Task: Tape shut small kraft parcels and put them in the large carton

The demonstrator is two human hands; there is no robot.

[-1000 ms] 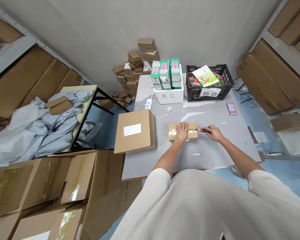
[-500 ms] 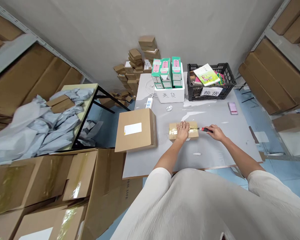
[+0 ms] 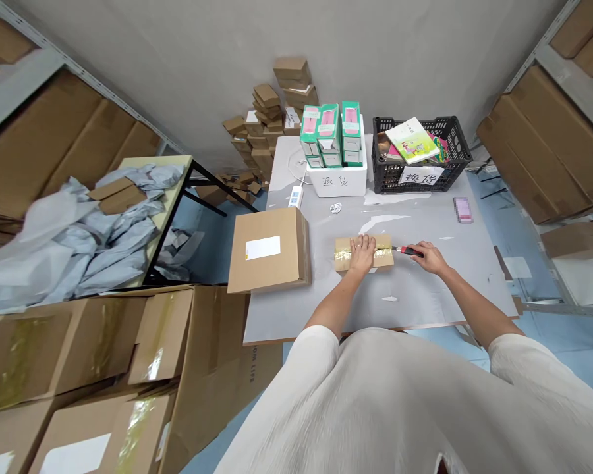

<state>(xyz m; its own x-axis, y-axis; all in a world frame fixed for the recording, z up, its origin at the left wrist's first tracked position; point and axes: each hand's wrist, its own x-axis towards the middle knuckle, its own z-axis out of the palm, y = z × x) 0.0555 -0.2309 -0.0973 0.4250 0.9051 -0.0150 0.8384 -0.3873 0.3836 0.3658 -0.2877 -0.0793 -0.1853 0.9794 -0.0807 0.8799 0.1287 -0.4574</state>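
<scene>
A small cardboard box (image 3: 344, 261) with shiny clear tape along its top lies on the grey table (image 3: 326, 315). Flat on top of it rests my left hand (image 3: 362, 253), fingers stretched out. My right hand (image 3: 429, 257) is closed around a red and black utility knife (image 3: 409, 251). Its blade points left and meets the right end of the box at the tape line. To the left stands a larger closed carton (image 3: 257, 273) with a white label.
At the back are a white bin (image 3: 337, 183) of green-and-pink boxes and a black crate (image 3: 418, 178) holding books. A power strip (image 3: 296, 196) and crumpled scrap (image 3: 335, 208) lie nearer. Grey mailer bags (image 3: 109, 243) cover a side table; a big carton (image 3: 212, 368) stands front left.
The view has tilted slightly, so things sit a little higher or shifted. Both hands keep their places, with the knife still against the right end of the box.
</scene>
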